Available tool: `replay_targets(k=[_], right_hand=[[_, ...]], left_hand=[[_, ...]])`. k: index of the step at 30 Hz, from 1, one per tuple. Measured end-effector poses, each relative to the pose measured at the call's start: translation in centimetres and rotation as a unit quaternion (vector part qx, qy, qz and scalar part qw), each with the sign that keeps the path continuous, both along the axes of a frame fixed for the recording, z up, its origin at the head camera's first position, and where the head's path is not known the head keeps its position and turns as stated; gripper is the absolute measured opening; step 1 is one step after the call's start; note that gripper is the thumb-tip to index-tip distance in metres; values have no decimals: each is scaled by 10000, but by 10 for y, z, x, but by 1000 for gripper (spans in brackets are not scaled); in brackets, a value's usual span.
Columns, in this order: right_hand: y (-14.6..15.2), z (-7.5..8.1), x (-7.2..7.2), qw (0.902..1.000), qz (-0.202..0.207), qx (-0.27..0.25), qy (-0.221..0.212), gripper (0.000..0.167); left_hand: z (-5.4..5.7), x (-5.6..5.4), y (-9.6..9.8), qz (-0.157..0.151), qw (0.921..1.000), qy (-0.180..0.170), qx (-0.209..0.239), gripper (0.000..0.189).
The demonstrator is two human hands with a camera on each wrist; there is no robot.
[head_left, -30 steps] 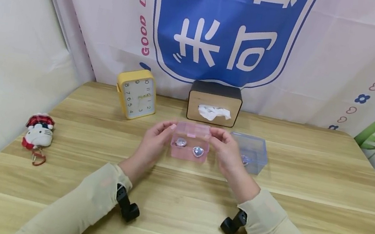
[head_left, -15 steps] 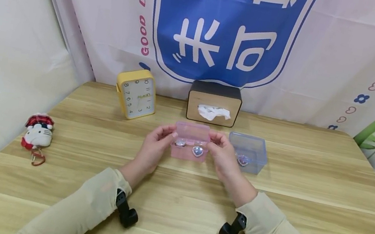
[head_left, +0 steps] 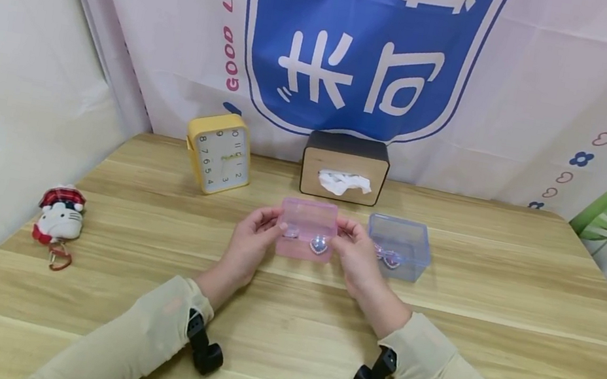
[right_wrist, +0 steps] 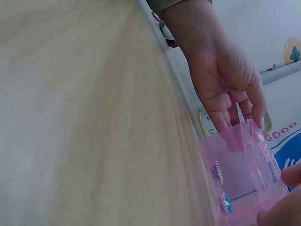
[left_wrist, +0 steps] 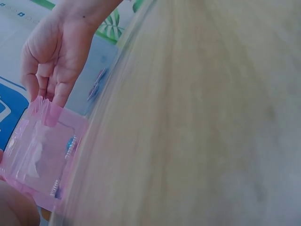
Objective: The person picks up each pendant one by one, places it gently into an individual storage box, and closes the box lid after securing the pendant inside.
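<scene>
A small see-through pink box (head_left: 302,252) sits on the table with its lid (head_left: 309,214) raised at the back. Inside lie a heart-shaped gem (head_left: 318,245) with a beaded edge and a second gem (head_left: 290,232), partly hidden. My left hand (head_left: 248,240) pinches the box's left side near the lid, thumb in front. On the opposite side my right hand (head_left: 360,261) pinches it the same way. The left wrist view has the right hand's fingertips at the pink wall; the right wrist view has the left hand's fingertips there.
Right of the pink box stands a see-through blue box (head_left: 412,270) with gems (head_left: 390,259) inside. Behind are a tissue box (head_left: 311,181) and a yellow clock (head_left: 208,188). A plush toy with a clip (head_left: 60,220) lies at the left edge.
The pink box's lid has swung up and back, from leaning forward to standing more upright. Both hands have stayed at its sides, and the right hand now covers less of the blue box.
</scene>
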State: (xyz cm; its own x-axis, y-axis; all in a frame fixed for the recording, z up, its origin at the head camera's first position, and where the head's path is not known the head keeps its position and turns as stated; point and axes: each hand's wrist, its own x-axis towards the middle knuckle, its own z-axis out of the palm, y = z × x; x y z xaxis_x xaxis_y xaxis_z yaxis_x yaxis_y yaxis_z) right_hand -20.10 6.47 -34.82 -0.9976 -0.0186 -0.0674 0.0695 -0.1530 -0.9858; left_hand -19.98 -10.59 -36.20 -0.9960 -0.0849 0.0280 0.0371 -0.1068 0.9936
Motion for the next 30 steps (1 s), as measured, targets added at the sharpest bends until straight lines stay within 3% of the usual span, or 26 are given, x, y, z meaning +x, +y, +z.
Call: replay_targets(k=[15,30], right_hand=[[-1,-1,0,10000,-36,-9,92,49],[-2,-1,2,10000,-58,-34,66,48]], left_hand=[[-4,0,4,49,9998,181,107,38],[1,1,4,26,9999,0,-105,39]])
